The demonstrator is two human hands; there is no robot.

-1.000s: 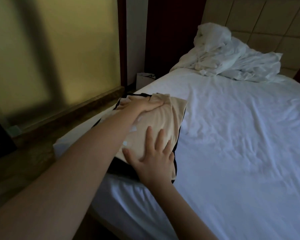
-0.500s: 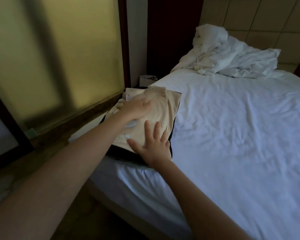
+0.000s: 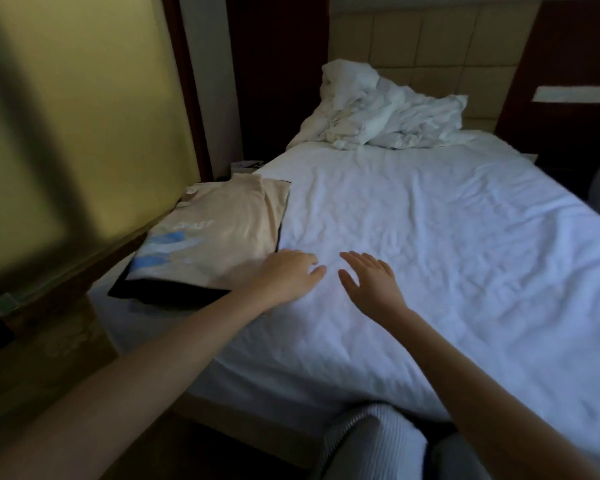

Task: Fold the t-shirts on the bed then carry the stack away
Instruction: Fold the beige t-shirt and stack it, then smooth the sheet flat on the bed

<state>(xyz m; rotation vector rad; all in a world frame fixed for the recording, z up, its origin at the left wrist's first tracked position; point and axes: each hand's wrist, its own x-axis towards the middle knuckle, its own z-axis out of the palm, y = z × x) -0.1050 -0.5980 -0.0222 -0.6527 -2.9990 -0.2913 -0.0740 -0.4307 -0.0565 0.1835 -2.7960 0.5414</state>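
- Folded t-shirt stack [image 3: 222,230]: beige on black, lying along the bed's [image 3: 430,254] left edge.
- Left hand [image 3: 286,277]: fingers relaxed, empty, at the stack's near right corner.
- Right hand [image 3: 373,284]: fingers spread, empty, over bare sheet.
- Crumpled duvet [image 3: 385,112]: head end, well apart.

Only one print shows from where I stand: a pale line of letters [image 3: 194,225] on the front of the folded beige t-shirt [image 3: 232,216], just above its blue shapes [image 3: 168,238]. It is too blurred and dim, so I cannot read it. The small tag [image 3: 189,191] at the collar edge is also illegible.
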